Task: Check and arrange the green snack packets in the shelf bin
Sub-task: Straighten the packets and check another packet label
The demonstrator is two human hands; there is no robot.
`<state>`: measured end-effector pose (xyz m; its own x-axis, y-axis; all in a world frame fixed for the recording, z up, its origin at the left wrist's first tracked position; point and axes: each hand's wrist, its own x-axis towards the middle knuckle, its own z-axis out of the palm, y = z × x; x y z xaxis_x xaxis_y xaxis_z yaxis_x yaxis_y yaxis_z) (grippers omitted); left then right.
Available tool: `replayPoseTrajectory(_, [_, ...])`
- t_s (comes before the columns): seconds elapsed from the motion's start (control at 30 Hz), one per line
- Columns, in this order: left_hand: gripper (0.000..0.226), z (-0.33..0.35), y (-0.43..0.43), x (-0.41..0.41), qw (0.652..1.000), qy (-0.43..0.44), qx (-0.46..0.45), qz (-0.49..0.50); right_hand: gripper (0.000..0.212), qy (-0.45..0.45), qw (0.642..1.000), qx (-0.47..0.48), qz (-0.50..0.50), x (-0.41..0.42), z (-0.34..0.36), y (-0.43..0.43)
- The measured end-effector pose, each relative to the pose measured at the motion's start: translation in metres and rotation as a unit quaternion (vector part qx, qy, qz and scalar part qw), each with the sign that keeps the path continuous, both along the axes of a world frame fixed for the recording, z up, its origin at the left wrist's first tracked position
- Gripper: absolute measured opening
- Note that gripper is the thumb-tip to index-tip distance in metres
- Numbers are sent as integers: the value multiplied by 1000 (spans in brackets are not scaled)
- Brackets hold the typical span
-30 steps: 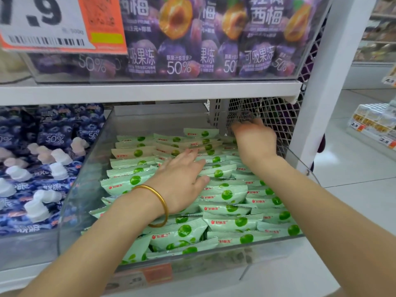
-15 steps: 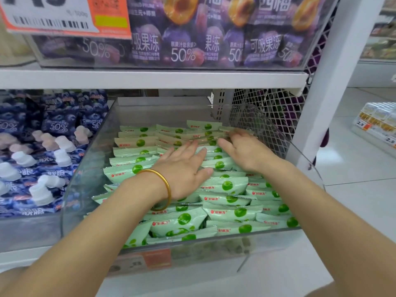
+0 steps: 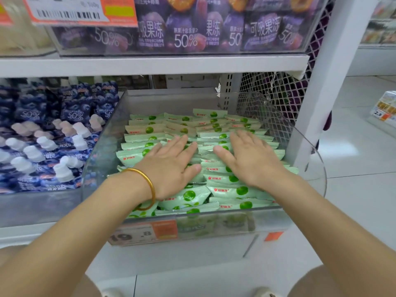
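Note:
Several pale green snack packets (image 3: 188, 123) with green dots lie in overlapping rows inside a clear plastic shelf bin (image 3: 102, 146). My left hand (image 3: 171, 163), with a gold bangle on the wrist, lies flat on the packets at the middle of the bin, fingers straight. Beside it, my right hand (image 3: 250, 159) rests flat on the packets right of centre, fingers spread. Neither hand holds a packet. The packets under both palms are hidden.
A bin of blue jelly pouches with white caps (image 3: 42, 146) stands to the left. Purple jelly pouches (image 3: 192, 28) fill the shelf above. A wire mesh panel (image 3: 274, 93) and a white upright post (image 3: 330, 82) close the right side. A price label (image 3: 145, 232) hangs on the bin's front.
My right hand has drawn back from the bin's rear right corner by the mesh and now lies flat beside my left hand. My left hand has stayed on the packets.

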<state>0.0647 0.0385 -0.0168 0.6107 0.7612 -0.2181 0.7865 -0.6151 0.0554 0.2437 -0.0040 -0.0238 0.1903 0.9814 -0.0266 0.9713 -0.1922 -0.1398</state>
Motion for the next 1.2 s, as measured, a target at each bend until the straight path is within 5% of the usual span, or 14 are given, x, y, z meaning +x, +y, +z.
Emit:
replayPoseTrajectory(0.33, [59,8,-15,-26,995,-100,1,19,70,11,992,120,32,-10,8,-27])
replayPoseTrajectory(0.53, [46,7,-51,-64,958,-245,145,-20,22,35,935,328,131,-33,4,-80])
replayPoseTrajectory(0.93, [12,-9,-78,-100,945,-248,212,-31,15,50,942,290,160,-35,-23,-97])
replayPoseTrajectory(1.2, [28,-8,-69,-95,937,-241,252,-24,9,131,921,322,176,-32,-23,-81])
